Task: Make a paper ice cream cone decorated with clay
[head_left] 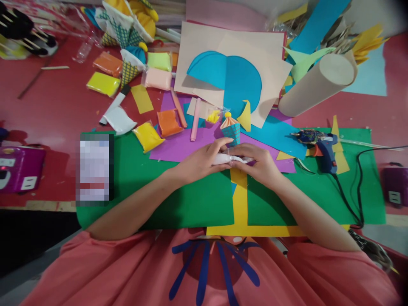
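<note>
Over the green sheet [191, 204], my two hands meet at the centre around a soft white piece [222, 159]. My left hand [204, 159] holds its thicker end, with thumb and fingers curled round it. The narrow end lies between the thumb and fingers of my right hand [258, 163]; clear film shows at the piece. Just beyond my fingertips stands a small teal patterned cone [232, 131] with a peach pleated top and a yellow ball. A yellow paper strip [240, 199] runs below my hands.
A blue glue gun [325, 153] with its cord lies right, near a cardboard tube [318, 85]. Clay packets, including a yellow one [148, 137], lie left, beyond a phone [95, 170]. Blue cut paper [242, 76] lies at the back.
</note>
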A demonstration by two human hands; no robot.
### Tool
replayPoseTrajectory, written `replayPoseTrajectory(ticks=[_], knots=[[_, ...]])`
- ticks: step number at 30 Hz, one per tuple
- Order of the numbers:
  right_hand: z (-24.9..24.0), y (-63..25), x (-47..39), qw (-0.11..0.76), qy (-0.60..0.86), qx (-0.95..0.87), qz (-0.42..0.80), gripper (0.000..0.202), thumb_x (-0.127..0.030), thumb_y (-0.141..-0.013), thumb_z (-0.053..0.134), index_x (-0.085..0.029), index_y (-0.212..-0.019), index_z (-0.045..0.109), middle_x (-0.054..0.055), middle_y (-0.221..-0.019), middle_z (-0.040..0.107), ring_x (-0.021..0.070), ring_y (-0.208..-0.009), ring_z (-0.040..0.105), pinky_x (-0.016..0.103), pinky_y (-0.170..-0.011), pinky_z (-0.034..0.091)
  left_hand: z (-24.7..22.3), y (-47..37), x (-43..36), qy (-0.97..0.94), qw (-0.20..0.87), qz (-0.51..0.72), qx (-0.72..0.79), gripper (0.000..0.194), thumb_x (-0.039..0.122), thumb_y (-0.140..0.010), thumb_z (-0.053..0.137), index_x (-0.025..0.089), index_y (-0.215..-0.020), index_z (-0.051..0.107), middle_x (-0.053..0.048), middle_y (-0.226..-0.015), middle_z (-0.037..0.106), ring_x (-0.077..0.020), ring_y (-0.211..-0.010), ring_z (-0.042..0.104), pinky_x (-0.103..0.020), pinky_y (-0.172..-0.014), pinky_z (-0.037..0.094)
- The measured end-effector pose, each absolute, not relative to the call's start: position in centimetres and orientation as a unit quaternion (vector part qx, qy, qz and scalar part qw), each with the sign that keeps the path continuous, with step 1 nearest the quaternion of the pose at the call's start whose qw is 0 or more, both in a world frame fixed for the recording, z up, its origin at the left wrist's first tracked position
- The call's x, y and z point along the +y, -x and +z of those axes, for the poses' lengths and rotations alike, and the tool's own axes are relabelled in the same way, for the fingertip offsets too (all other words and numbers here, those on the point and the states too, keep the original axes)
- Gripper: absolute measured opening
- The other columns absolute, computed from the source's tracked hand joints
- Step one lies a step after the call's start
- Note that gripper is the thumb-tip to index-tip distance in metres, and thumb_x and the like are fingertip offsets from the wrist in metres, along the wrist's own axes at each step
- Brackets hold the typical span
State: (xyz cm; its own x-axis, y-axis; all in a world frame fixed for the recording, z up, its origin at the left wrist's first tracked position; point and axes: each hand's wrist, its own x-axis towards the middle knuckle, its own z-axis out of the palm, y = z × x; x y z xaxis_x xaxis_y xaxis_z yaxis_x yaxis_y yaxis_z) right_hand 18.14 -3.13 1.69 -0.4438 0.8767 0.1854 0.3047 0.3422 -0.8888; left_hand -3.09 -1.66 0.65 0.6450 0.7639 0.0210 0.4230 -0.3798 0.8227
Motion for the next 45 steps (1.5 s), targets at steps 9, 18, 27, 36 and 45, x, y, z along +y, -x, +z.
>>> replayPoseTrajectory(ticks=[9, 18, 27, 36, 45], knots=[[2.0, -18.0, -3.4, 0.320, 0.411, -0.724, 0.451, 0.016, -0.025, -0.086, 0.064, -0.016, -0.095, 0.074, 0.007, -0.091, 0.076, 0.0150, -0.074, 0.068, 0.024, -0.063, 0.051, 0.9, 3.0, -1.9, -0.790, 0.464, 0.183, 0.356, 0.069, 0.065, -0.089, 0.050, 0.022, -0.142, 0.038, -0.012, -0.124, 0.062, -0.0224, -0.110, 0.063, -0.034, -0.091, 0.053], [3.2, -19.4, -2.2, 0.413, 0.439, -0.524, 0.602, 0.012, -0.031, -0.080, 0.075, -0.020, -0.084, 0.073, -0.004, -0.063, 0.064, 0.0078, -0.052, 0.057, 0.021, -0.052, 0.042, 0.8, 3.8, -1.2, -0.757, 0.478, 0.262, 0.361, 0.070, 0.062, -0.085, 0.059, 0.023, -0.139, 0.039, -0.006, -0.109, 0.062, -0.0171, -0.099, 0.064, -0.027, -0.084, 0.052], [3.2, -20.4, -0.8, 0.512, 0.439, -0.423, 0.606, 0.018, -0.043, -0.086, 0.066, -0.025, -0.086, 0.062, -0.001, -0.105, 0.071, 0.0121, -0.085, 0.070, 0.027, -0.077, 0.058, 0.9, 3.8, -1.0, -0.767, 0.434, 0.269, 0.389, 0.065, 0.063, -0.087, 0.057, 0.021, -0.135, 0.045, -0.007, -0.108, 0.064, -0.0158, -0.091, 0.063, -0.025, -0.076, 0.051], [2.6, -18.8, -2.8, 0.400, 0.450, -0.611, 0.514, 0.031, -0.050, -0.090, 0.062, -0.024, -0.106, 0.069, 0.004, -0.108, 0.071, 0.0168, -0.091, 0.067, 0.032, -0.084, 0.054, 1.0, 3.6, -1.2, -0.794, 0.403, 0.287, 0.353, 0.059, 0.060, -0.087, 0.059, 0.023, -0.132, 0.049, -0.010, -0.125, 0.064, -0.0194, -0.103, 0.066, -0.029, -0.085, 0.055], [3.1, -18.7, -2.5, 0.320, 0.424, -0.631, 0.565, 0.037, -0.052, -0.088, 0.063, -0.021, -0.107, 0.072, 0.005, -0.110, 0.075, 0.0206, -0.100, 0.068, 0.032, -0.085, 0.054, 1.1, 3.9, -1.3, -0.838, 0.342, 0.270, 0.330, 0.058, 0.060, -0.091, 0.052, 0.021, -0.134, 0.049, -0.010, -0.130, 0.064, -0.0218, -0.117, 0.064, -0.031, -0.097, 0.054]])
